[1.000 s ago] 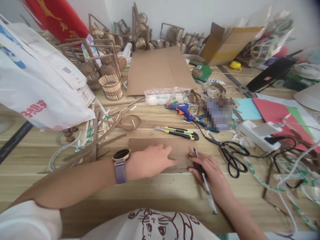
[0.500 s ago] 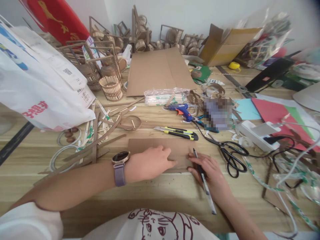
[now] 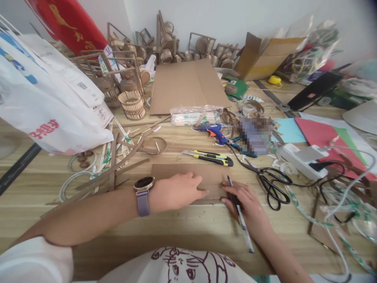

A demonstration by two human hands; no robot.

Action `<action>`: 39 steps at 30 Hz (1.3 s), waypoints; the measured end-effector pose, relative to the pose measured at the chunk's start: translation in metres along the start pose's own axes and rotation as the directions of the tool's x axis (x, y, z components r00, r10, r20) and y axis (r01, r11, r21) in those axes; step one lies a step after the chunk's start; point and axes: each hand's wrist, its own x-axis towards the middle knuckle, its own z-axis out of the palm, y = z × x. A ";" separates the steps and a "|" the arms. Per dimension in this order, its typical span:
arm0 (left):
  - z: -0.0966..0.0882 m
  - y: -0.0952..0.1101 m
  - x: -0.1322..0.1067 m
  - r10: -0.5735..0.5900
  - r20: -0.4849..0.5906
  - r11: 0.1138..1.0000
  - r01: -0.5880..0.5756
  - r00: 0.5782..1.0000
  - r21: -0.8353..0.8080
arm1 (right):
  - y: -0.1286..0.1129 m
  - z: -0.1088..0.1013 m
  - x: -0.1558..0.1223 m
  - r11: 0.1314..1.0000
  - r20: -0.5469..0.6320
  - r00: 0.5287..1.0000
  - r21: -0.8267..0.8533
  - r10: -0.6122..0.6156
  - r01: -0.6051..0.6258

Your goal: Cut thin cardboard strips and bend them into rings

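A small brown cardboard piece (image 3: pixel 216 173) lies flat on the wooden table in front of me. Across its middle rests my left hand (image 3: pixel 178 192), palm down, with thumb and fingers stretched out. My right hand (image 3: pixel 246 202) is at the cardboard's right end and holds a black-capped pen (image 3: pixel 240 220) with a clear barrel. The pen slants across the hand, capped end towards the cardboard, while the fingertips touch the board's edge. Just beyond the cardboard is a yellow and black utility knife (image 3: pixel 209 156), its blade pointing left. Black-handled scissors (image 3: pixel 272 184) lie right of my right hand.
A blue glue gun (image 3: pixel 216 133) and wrapped sticks (image 3: pixel 193 116) lie farther back, before a large cardboard sheet (image 3: pixel 188 86). Left are a white plastic bag (image 3: pixel 59 114), loose strips and a small slatted bucket (image 3: pixel 131 105). A power strip (image 3: pixel 303 161) with cables is at right.
The view has shifted very slightly. Both hands, the pen and the cardboard keep their places.
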 end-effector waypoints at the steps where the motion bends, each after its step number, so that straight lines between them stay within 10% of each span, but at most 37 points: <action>1: -0.002 -0.002 0.001 0.015 0.033 1.000 -0.015 0.999 0.002 | 0.000 0.000 0.000 1.000 0.001 1.000 0.003 0.003 -0.003; 9: -0.011 -0.015 0.009 0.064 0.019 0.998 -0.064 0.998 -0.026 | 0.000 -0.002 -0.001 0.998 -0.034 0.998 0.039 0.052 -0.050; 16: -0.024 -0.015 0.022 0.067 0.160 0.997 -0.061 0.985 -0.044 | -0.030 -0.022 -0.006 0.908 -0.178 0.897 0.200 0.404 -0.369; 23: -0.027 -0.013 0.039 0.095 0.150 0.992 -0.080 0.984 -0.099 | -0.061 -0.013 0.010 0.885 0.088 0.974 0.406 0.209 -0.227; 39: -0.023 -0.004 0.047 0.056 0.103 0.994 -0.045 0.993 -0.102 | -0.070 0.005 0.014 0.915 0.086 0.976 0.341 0.198 -0.216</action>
